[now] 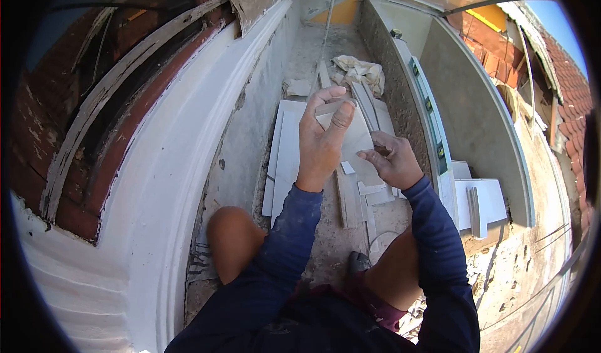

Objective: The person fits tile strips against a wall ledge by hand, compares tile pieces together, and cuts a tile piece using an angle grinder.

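My left hand [320,141] is closed around the upper left end of a pale cut tile piece [352,132], thumb on its face. At the tile's lower right edge, the thumb and fingers of my right hand [394,160] pinch it. The piece is held up in front of me, over the floor. Below it lie narrow offcuts [348,199] and small white tile scraps [370,189]. Large white tiles [286,165] lean or lie to the left of these; the hands partly cover the pile.
A spirit level [429,105] lies along the low wall's ledge on the right. Beyond that wall are more white tiles [479,196]. A crumpled sack [358,72] lies farther along the narrow floor. White moulding [188,146] borders the left side.
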A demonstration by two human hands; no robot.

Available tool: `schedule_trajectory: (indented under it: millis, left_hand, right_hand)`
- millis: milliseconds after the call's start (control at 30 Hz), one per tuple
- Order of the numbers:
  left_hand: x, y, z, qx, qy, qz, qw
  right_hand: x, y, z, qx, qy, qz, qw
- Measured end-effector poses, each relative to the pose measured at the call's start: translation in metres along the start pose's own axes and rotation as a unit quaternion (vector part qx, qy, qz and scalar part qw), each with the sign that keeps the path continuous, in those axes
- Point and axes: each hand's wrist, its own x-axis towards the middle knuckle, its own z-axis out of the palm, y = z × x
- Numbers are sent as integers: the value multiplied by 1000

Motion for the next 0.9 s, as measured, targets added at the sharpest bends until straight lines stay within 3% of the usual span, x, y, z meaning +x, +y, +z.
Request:
schedule_trajectory:
  millis: [367,900]
  left_hand:
    - [1,-1,-2,-69,-6,13,998]
    - [-2,-9,-4,-203,-97,-3,974]
  right_hand:
    - [1,11,8,33,11,-1,999]
    - [2,15,2,-1,25,-24,999]
